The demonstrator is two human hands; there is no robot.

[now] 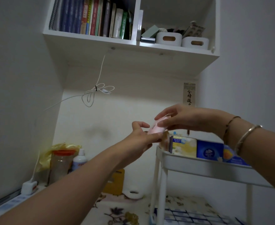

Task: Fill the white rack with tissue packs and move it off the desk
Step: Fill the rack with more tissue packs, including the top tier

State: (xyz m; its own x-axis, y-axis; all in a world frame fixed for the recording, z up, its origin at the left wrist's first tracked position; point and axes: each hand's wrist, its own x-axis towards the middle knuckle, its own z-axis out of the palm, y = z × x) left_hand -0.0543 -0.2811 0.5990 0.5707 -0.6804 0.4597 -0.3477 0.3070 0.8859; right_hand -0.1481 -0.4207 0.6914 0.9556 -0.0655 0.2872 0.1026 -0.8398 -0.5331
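The white rack [182, 163] stands on the desk at the right. Its top tray holds several tissue packs: a yellow one [184, 146], a dark blue one [209, 151] and a blue-orange one [230, 155]. Just above the tray's left end both hands meet on a small pink tissue pack [157, 128]. My right hand [182, 118] pinches the pack from above. My left hand [141, 137] supports it from below with its fingers against the pack. Blue-and-white packs [187, 215] lie on the rack's lower level.
A jar with an orange lid [60, 164], a white bottle [79, 159] and a yellow bag [52, 151] stand at the desk's back left. A power strip [12, 202] lies at the left edge. A bookshelf [130, 51] hangs overhead with a looped white cable [94, 93] below it.
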